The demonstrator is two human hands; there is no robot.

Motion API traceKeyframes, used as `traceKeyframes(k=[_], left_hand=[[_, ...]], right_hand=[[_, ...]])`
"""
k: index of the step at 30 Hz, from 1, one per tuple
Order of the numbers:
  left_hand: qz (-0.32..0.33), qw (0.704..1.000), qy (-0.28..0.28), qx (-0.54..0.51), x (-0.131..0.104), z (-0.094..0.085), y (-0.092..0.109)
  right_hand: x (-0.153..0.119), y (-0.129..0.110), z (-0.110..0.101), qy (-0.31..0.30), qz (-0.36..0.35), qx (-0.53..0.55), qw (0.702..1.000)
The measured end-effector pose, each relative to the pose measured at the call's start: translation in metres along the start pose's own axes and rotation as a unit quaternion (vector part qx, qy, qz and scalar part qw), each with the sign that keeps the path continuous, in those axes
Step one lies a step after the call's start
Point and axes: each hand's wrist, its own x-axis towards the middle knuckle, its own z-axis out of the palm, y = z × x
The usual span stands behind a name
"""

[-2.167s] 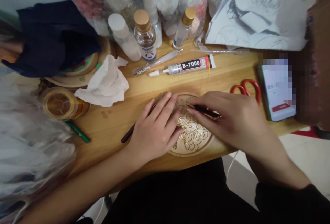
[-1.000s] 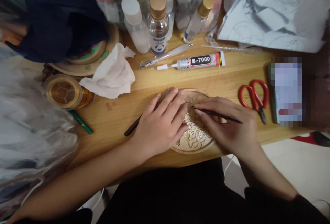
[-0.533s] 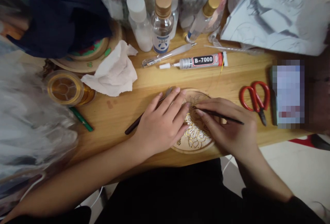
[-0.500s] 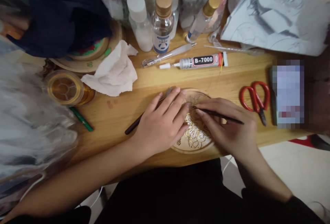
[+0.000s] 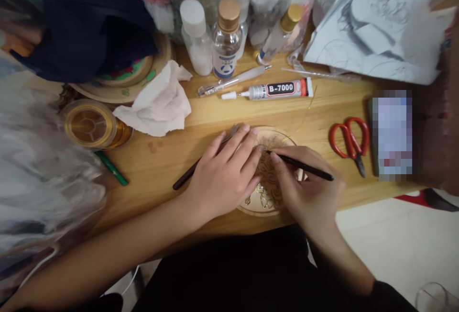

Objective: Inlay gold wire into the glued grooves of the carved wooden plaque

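Head view: right hand (image 5: 308,183) pinches a black tool (image 5: 304,166) over 1 round board (image 5: 263,209) on the desk (image 5: 150,206); left hand (image 5: 224,173), empty, lies flat, loosely spread, on the board's edge.

Glue tube (image 5: 279,89): one. Below tube: one round wooden plaque (image 5: 256,207), two slim dark tools (image 5: 304,166). Just above tube: one pen (image 5: 238,80). Farther above: three front bottles (image 5: 227,49); more behind, blurred, number unclear. Left of tube: one crumpled tissue (image 5: 161,104), one gold spool (image 5: 89,124), one green stick (image 5: 112,168). Right of tube: one pair red-handled cutters (image 5: 349,139), one phone (image 5: 394,135).
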Motion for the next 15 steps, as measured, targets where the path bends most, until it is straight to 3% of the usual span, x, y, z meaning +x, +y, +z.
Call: traceKeyframes(k=[8,15], left_hand=[[0.002,1.0,0.008,-0.006,-0.001,0.001,0.0],[0.003,0.999,0.035,-0.001,-0.003,0.004,0.0]], right_hand=[[-0.008,-0.013,0.014,0.076,-0.004,-0.043,0.996],[-0.01,-0.006,0.012,0.063,-0.004,-0.018,0.998]])
